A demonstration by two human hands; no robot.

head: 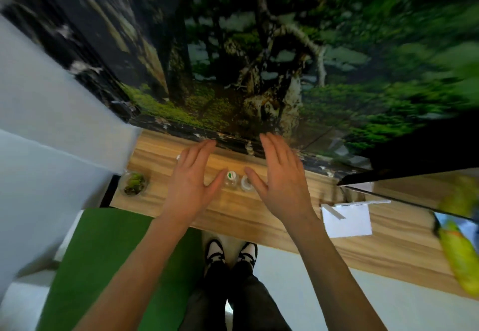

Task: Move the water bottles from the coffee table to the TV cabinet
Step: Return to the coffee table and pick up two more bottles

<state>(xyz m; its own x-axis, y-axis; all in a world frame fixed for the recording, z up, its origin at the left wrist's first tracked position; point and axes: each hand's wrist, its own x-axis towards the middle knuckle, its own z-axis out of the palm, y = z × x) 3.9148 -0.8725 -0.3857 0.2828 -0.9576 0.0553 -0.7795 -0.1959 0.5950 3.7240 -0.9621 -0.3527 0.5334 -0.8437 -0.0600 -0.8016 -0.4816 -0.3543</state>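
Two clear water bottles stand upright side by side on the wooden TV cabinet (233,216), seen from above. The left bottle (231,179) has a green-and-white cap, the right bottle (246,183) a pale cap. My left hand (193,184) hovers just left of them, fingers spread, thumb close to the left bottle. My right hand (280,180) hovers just right of them, fingers apart, thumb close to the right bottle. Neither hand holds anything. A third cap may show behind my left hand's fingers, too hidden to tell.
A large screen (259,58) showing a forest rises right behind the bottles. A small glass bowl of moss (134,183) sits at the cabinet's left end. A white box (347,218) and a yellow-green packet (458,253) lie to the right. A green rug (116,253) covers the floor by my feet.
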